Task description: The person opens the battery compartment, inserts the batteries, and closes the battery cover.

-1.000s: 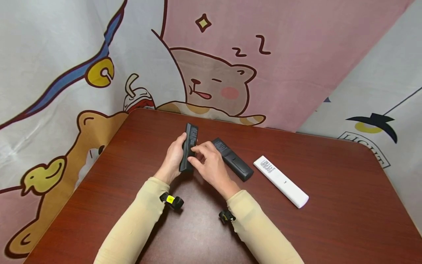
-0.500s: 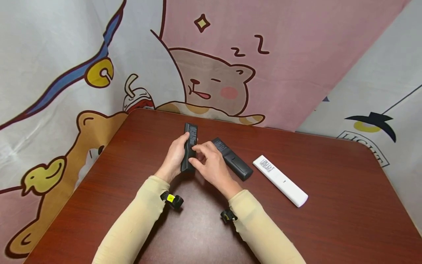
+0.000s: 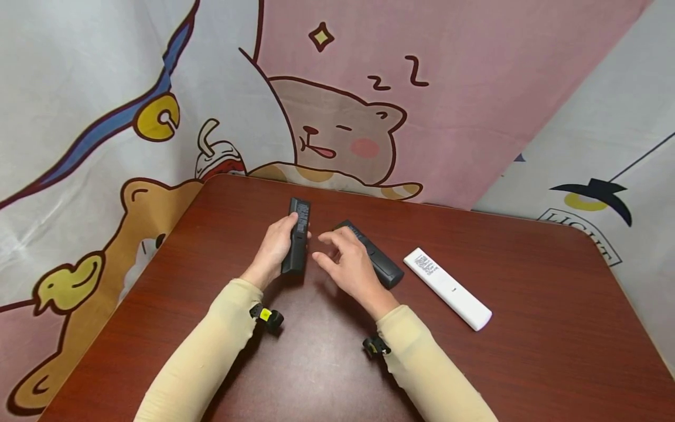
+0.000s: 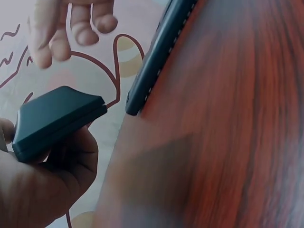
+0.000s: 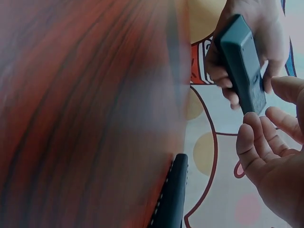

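Note:
My left hand [image 3: 272,249] grips a black remote control [image 3: 300,234], thumb along its edge and fingers curled beneath. Its back faces up, showing a printed label on the far half. In the right wrist view the held remote [image 5: 240,57] is clear of the table, tilted. My right hand [image 3: 350,266] hovers just right of it, fingers bent loosely and touching nothing, a gap between it and the remote. Partly hidden behind that hand lies a second black remote [image 3: 387,269], also back up. The left wrist view shows the right fingers [image 4: 85,35] apart from the held remote.
A white remote [image 3: 448,290] lies back up on the brown wooden table [image 3: 554,305], right of the second black one. Cartoon-printed fabric [image 3: 448,117] hangs behind the table's far edge. Each sleeve carries a small black wrist device [image 3: 268,316].
My right fingers have come off the held remote and drawn back right. The left hand has shifted slightly left with the remote, whose back has turned more upward.

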A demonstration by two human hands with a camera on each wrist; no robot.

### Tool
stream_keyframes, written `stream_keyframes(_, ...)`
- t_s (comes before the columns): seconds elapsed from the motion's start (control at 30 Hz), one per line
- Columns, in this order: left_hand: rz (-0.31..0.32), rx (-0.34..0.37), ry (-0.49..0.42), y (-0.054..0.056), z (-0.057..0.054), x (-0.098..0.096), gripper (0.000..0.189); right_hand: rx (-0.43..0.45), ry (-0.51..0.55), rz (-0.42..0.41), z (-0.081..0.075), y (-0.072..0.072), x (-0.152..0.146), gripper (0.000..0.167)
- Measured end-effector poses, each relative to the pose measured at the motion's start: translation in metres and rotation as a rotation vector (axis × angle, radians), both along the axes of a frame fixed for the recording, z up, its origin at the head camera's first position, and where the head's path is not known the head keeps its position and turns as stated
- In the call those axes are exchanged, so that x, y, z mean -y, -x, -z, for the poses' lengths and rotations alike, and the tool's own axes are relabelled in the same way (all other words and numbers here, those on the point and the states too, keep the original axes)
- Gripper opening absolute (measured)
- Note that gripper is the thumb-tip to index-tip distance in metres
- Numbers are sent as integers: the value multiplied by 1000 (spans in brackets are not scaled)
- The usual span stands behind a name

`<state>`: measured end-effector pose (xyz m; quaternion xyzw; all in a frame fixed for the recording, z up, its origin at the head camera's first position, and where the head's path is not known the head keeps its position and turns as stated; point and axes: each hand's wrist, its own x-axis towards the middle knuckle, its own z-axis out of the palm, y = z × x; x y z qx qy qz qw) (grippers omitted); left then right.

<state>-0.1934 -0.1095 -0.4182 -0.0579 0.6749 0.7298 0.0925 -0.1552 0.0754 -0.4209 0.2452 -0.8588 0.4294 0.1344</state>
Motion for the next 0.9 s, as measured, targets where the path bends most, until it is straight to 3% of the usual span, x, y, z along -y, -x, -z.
stream_keyframes(0.4,1,16,180,3,7,11,43,41,-15,36,2,2,-21,29)
stream_keyframes(0.63,39,-15,412,6,12,15,53,61,-29,78,4,2,-34,28)
stream_keyframes(0.73,53,-21,465,7,14,16,59,71,-39,95,5,1,-40,27)
stream_keyframes(0.9,36,-45,547,9,16,16,40,65,-39,127,7,2,-51,29)
